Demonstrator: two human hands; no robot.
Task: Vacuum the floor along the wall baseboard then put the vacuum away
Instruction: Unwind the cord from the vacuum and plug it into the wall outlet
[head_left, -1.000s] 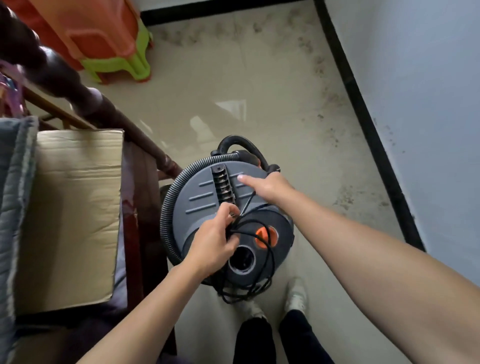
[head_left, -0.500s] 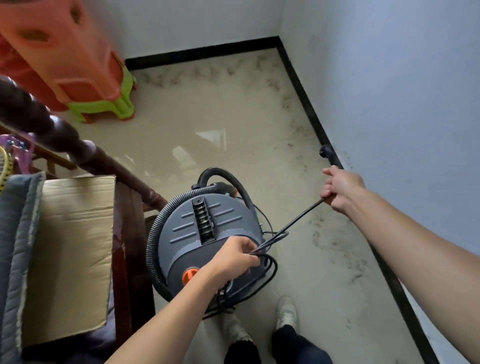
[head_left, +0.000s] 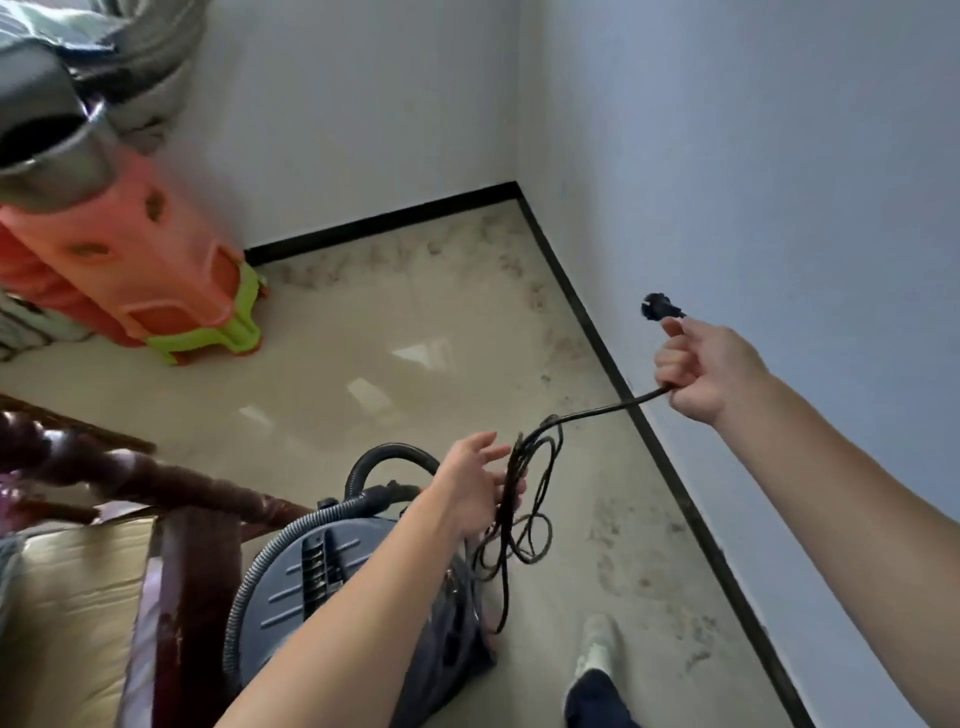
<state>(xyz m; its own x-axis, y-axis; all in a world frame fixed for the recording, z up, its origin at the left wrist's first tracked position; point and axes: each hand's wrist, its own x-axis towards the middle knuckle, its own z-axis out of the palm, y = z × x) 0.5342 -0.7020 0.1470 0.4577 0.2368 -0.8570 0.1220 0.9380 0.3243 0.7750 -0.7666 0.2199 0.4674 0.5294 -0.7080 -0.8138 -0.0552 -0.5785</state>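
Vacuum (head_left: 291, 587) sits on the floor (head_left: 395, 374) under my left arm. My right hand (head_left: 701, 371) fists the cord (head_left: 524, 499) just behind the plug (head_left: 662, 307). My left hand (head_left: 475, 488) is spread, loops draped on its fingers.

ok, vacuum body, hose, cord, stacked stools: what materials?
Vacuum body: grey moulded plastic, matte, with moulded ribs.
Hose: flexible ribbed plastic, likely; corrugations show.
Cord: black rubber or PVC jacket, hanging limp in loops.
Stacked stools: glossy orange and green plastic, with moulded cut-outs.
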